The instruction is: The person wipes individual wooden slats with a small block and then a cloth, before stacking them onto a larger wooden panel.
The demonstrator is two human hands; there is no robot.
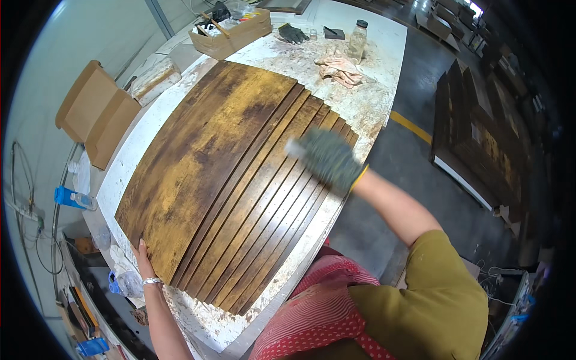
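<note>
Stained wood boards (222, 174) fanned; gloved right hand (327, 159) atop, bare left hand (144, 255) at edge.

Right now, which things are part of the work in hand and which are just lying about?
In hand:
- fanned stack of brown stained wooden boards
- bare left hand on its near edge
- gloved right hand over the boards

Lying about:
- pink crumpled rag
- clear glass jar
- cardboard box
- blue-capped plastic bottle

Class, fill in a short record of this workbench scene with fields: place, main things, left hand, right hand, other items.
place: white, stained workbench
main things: fanned stack of brown stained wooden boards
left hand: bare left hand on the near corner of the top board
right hand: gloved right hand over the boards, blurred; what it holds cannot be told
other items: crumpled cloth, jar, cardboard box, blue bottle
</note>
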